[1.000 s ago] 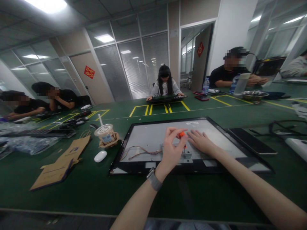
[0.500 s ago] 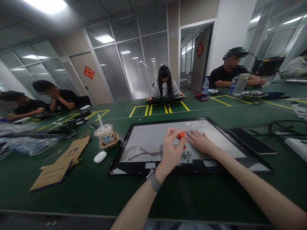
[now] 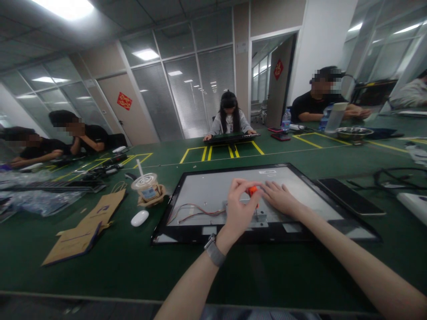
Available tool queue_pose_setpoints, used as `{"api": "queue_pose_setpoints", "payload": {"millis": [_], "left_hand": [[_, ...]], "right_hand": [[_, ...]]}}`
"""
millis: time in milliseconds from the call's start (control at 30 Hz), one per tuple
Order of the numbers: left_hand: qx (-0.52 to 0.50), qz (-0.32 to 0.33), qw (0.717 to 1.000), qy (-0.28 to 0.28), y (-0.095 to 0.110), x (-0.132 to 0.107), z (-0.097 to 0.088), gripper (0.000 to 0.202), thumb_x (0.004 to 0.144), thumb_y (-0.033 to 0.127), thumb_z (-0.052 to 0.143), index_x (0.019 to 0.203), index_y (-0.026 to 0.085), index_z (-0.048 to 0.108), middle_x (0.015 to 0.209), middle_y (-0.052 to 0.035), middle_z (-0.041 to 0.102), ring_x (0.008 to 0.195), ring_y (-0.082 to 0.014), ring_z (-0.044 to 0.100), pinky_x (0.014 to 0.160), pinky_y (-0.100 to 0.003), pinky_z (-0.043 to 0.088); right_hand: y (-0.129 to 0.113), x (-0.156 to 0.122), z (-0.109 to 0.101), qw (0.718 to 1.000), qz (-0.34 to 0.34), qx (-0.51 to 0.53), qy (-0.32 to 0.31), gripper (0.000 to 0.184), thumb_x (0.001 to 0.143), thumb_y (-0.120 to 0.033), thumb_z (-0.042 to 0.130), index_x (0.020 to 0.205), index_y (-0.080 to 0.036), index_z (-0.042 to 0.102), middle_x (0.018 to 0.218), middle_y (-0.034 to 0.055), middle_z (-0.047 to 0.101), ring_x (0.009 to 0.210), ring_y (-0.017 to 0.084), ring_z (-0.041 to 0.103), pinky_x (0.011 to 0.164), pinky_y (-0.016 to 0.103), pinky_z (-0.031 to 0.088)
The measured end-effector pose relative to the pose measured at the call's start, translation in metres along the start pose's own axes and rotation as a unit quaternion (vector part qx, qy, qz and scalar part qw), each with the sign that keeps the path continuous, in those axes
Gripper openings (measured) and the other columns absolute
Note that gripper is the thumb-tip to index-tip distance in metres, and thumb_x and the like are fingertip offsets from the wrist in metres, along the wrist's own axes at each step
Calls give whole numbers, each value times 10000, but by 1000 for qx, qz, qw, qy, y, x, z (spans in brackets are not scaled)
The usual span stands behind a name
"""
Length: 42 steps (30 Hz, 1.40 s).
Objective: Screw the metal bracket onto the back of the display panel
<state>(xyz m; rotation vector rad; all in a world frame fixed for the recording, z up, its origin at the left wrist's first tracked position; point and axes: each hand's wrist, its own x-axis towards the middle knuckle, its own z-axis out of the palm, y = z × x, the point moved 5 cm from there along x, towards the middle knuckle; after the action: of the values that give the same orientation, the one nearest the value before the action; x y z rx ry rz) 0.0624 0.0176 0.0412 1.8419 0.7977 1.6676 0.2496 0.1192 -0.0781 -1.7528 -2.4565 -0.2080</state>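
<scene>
My left hand (image 3: 240,202) is closed round the orange handle of a small screwdriver (image 3: 253,191), held upright. Its shaft points down at a metal bracket (image 3: 262,217) near the front edge of a flat display panel (image 3: 207,182). The tip is too small to make out. Flat on the panel's pale back lies my right hand (image 3: 278,198), fingers stretched out beside the screwdriver. Thin coloured wires (image 3: 196,209) run left from the bracket, whose left part is hidden behind my left hand.
A drink cup (image 3: 147,186) in a cardboard holder, a white mouse (image 3: 139,218) and a paper bag (image 3: 90,226) are to the left. Right of the panel lies a black phone-like slab (image 3: 350,195). Across the table a person (image 3: 229,118) holds another panel.
The orange screwdriver handle has turned slightly between the fingers of my left hand. Both hands stay in nearly the same place, and the panel has not moved.
</scene>
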Motion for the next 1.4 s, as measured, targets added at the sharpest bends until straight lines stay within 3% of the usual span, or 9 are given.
{"api": "queue_pose_setpoints", "payload": {"millis": [233,333,567,733,800,1000,1200,1400], "left_hand": [[-39,-42,998,-16,-2,0,1,306,1010,303,400,1177,198,634,961,-65,629,891,-166,600,839,-304,478],[-58,-63,996,-15,-6,-1,1,310,1018,320,376,1168,188,613,960,-72,654,911,-177,620,849,-318,486],[17,1,1000,-16,0,1,1,193,902,345,627,1004,202,708,948,-42,545,873,-163,557,851,-324,488],[-14,-26,999,-36,-4,-1,3,298,1002,297,434,1222,203,612,1035,-83,618,920,-169,598,842,-320,498],[-26,-36,998,-40,-5,-1,3,316,1019,293,380,1222,196,602,1044,-92,647,941,-175,614,858,-331,498],[29,15,999,-16,-2,2,-1,188,890,331,644,1018,212,712,967,-42,562,844,-151,569,806,-306,510],[-19,-16,999,-47,-5,2,1,285,1001,261,426,1162,202,655,1003,-71,625,921,-165,599,844,-318,500],[14,4,998,-56,-3,4,3,210,888,247,640,1088,216,695,951,-38,587,841,-146,581,786,-293,519]], "right_hand": [[1,2,1,1000,19,-9,-12,581,984,-395,228,1483,-170,423,1537,181,399,1396,359,358,1075,599,324],[2,2,2,1000,20,-1,-5,575,982,-403,234,1477,-190,436,1532,174,410,1393,358,365,1074,607,320],[0,1,0,1000,7,-11,-10,585,987,-407,208,1473,-179,438,1534,184,402,1397,371,354,1067,617,319],[1,3,2,1000,19,-6,-20,600,981,-404,210,1487,-154,413,1540,196,387,1397,370,353,1070,618,320],[1,3,2,1000,22,0,-15,599,978,-410,211,1488,-169,413,1540,186,392,1399,363,352,1073,620,316],[1,1,-1,1000,6,4,-9,574,986,-417,218,1470,-211,446,1534,167,408,1405,359,343,1070,618,318],[0,1,0,999,25,-14,-20,577,993,-396,221,1490,-172,410,1545,173,388,1402,359,348,1077,599,324],[-3,-1,-4,1000,-4,-14,-17,560,993,-379,208,1453,-192,467,1531,176,410,1403,373,340,1053,636,328]]}}
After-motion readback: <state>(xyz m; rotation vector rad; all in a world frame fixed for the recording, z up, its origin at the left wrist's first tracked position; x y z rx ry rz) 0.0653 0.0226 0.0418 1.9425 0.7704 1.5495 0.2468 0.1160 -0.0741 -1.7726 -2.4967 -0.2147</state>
